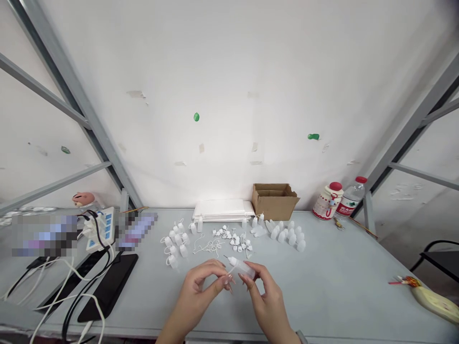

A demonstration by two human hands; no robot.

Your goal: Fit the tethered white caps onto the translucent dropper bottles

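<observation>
Bottle (pixel 245 268) — partly hidden by the hands (pixel 202 283) (pixel 268 297); black chair (pixel 442 258) — cut off right.

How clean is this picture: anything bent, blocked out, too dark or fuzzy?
Head view: the metal posts splay outward, probably partly wide-lens stretch; head view: pixelated patches hide detail at left; head view: the wall is brightly lit, darker toward the upper right corner; head view: the translucent bottle in the right hand looks soft-edged, without obvious motion blur.
</observation>
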